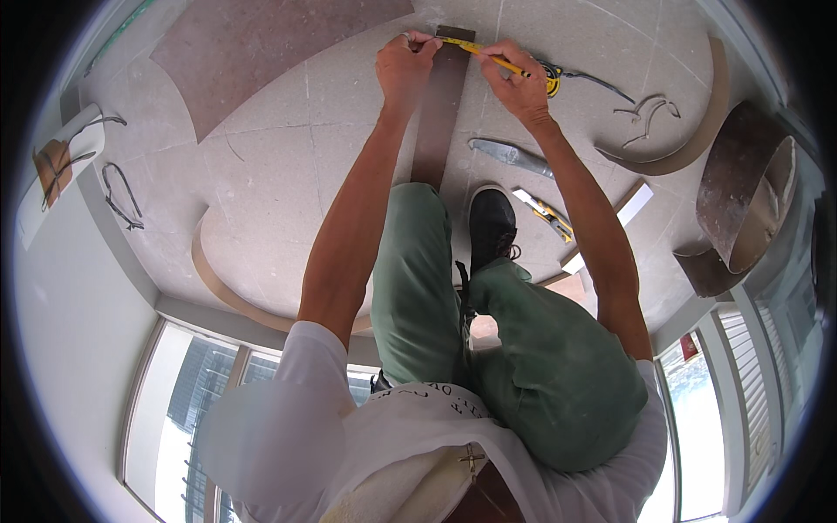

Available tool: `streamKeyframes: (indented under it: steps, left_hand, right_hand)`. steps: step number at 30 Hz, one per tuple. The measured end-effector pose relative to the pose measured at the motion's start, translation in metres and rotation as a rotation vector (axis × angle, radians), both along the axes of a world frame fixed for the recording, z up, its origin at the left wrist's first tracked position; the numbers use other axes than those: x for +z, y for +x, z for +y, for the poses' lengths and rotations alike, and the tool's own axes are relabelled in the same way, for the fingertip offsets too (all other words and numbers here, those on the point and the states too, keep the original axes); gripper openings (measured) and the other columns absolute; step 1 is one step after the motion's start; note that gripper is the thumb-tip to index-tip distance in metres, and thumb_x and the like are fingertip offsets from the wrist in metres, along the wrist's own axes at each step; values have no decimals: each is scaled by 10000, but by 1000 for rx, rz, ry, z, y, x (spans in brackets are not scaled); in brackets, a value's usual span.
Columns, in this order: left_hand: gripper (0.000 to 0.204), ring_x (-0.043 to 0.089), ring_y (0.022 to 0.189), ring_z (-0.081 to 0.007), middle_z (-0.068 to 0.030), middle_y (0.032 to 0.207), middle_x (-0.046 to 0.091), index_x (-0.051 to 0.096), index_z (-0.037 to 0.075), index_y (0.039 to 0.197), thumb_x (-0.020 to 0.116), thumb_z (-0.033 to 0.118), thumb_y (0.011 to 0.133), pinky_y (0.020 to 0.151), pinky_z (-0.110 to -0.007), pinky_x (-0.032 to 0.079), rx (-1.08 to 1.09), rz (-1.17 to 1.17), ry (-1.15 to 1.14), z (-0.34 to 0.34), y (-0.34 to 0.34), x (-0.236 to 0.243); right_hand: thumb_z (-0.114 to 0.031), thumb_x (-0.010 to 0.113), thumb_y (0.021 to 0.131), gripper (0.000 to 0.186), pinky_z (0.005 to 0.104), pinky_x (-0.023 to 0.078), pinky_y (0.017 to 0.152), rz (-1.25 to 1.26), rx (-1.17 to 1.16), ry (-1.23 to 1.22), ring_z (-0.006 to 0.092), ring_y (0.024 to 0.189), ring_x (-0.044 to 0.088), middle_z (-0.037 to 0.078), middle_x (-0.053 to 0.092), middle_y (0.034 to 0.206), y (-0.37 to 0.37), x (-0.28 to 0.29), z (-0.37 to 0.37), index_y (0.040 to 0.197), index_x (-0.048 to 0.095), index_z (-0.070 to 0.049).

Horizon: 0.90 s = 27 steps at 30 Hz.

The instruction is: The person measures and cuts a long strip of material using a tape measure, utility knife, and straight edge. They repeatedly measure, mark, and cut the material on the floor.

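A long brown strip of sheet material (440, 118) lies on the floor, running away from my bent knee. Across its far end stretches the yellow blade of a tape measure (452, 41). My left hand (406, 70) is closed at the strip's left edge, pinching the end of the tape blade. On the other side, my right hand (516, 87) grips a yellow pencil (508, 64), its tip close to the tape and strip. The yellow and black tape case (552, 78) sits just beyond my right hand, partly hidden by it.
A large brown sheet (261, 57) lies far left. A grey tool (510, 155), a yellow utility knife (554, 222) and a straight bar (623, 213) are near my shoe (491, 227). Curled brown offcuts (741, 187) stand at right; a curved strip (227, 292) lies left.
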<state>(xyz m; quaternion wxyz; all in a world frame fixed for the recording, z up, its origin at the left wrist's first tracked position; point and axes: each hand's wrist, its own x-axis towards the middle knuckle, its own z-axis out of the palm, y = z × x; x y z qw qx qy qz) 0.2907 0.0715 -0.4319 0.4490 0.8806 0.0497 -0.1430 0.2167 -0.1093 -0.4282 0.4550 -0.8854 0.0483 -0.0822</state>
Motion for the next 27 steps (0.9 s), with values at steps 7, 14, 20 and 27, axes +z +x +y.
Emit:
streamKeyframes:
  steps: [7,14,20,27]
  left_hand:
    - [212,639,675,-111,-51,769,730,760,54,909,760,256,842,654,-285,497,1,14,-5,0,0,-3]
    - [204,642,679,-114,-48,770,730,761,57,902,759,253,845,658,-287,499,2,6,-1,0,0,-1]
    - [200,627,654,-100,-39,746,721,760,54,892,765,248,841,635,-281,493,5,-17,-7,0,0,-2]
    - [194,593,626,-78,-24,727,708,758,55,888,763,244,848,603,-268,474,-1,-15,-16,1,-1,-2]
  right_hand:
    - [-218,670,864,94,378,521,769,64,-11,17,315,804,655,14,724,919,1,5,3,948,681,-179]
    - [-220,671,866,84,382,521,754,56,-10,-27,309,782,653,6,725,911,0,3,3,942,678,-185]
    - [-159,704,889,88,281,519,724,1,39,-90,192,780,711,22,733,904,1,2,1,964,669,-132]
    - [-190,699,898,89,291,521,736,3,40,-106,183,783,707,10,733,897,1,1,1,963,665,-140]
